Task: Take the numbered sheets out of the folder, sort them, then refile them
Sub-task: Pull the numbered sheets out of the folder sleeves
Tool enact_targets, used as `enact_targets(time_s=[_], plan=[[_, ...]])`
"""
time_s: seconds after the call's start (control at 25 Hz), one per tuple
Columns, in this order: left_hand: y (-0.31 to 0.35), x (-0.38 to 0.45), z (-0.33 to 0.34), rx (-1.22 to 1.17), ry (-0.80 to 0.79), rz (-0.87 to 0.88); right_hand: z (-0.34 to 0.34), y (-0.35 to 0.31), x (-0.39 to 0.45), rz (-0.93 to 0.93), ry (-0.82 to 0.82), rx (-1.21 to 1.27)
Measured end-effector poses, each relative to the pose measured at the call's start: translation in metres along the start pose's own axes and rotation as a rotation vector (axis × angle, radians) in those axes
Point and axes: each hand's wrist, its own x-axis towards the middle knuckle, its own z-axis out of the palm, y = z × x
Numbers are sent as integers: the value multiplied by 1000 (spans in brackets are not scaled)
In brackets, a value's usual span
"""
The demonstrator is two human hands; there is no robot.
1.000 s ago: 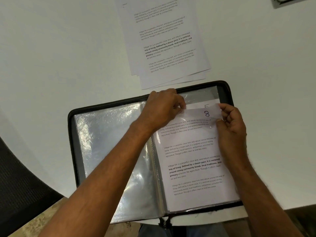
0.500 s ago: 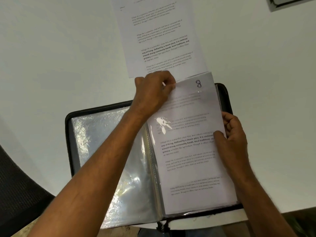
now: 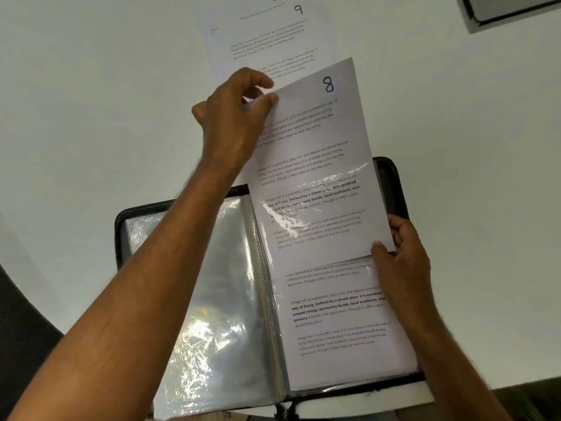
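Note:
A black zip folder (image 3: 394, 177) lies open on the white table, its clear plastic sleeves (image 3: 197, 299) spread left and right. The sheet marked 8 (image 3: 318, 153) sticks more than halfway out of the top of the right sleeve. My left hand (image 3: 233, 113) pinches that sheet's upper left corner. My right hand (image 3: 400, 256) grips the sheet's lower right corner and the sleeve edge with its thumb on top. Another printed sheet (image 3: 334, 323) shows inside the sleeve underneath. A stack of loose sheets (image 3: 261, 34), topped by one marked 9, lies beyond the folder.
A dark-framed object (image 3: 510, 10) pokes in at the top right corner of the white table (image 3: 91, 101). A dark chair (image 3: 21, 344) sits at the lower left, beside the table's near edge.
My left hand has drawn the sheet marked 8 upward, out of the right sleeve toward the loose stack. My right hand shifted down along the sheet's right edge to its lower corner.

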Motion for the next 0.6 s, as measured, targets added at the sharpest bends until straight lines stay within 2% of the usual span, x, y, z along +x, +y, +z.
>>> enact_targets(time_s=[0.08, 0.2, 0.28, 0.44, 0.6], plan=[[-14, -9, -9, -8, -16, -62, 0, 0, -1, -2, 2, 8], [-36, -31, -20, -306, -55, -245, 1, -2, -2, 2, 1, 4], [-48, -54, -20, -388, -125, -364, 2, -4, -2, 4, -8, 4], [-69, -91, -5, -175, -257, -322, 2, -7, -2, 1, -10, 9], [-65, -90, 0, -72, -209, -248, 2, -9, -4, 4, -14, 28]])
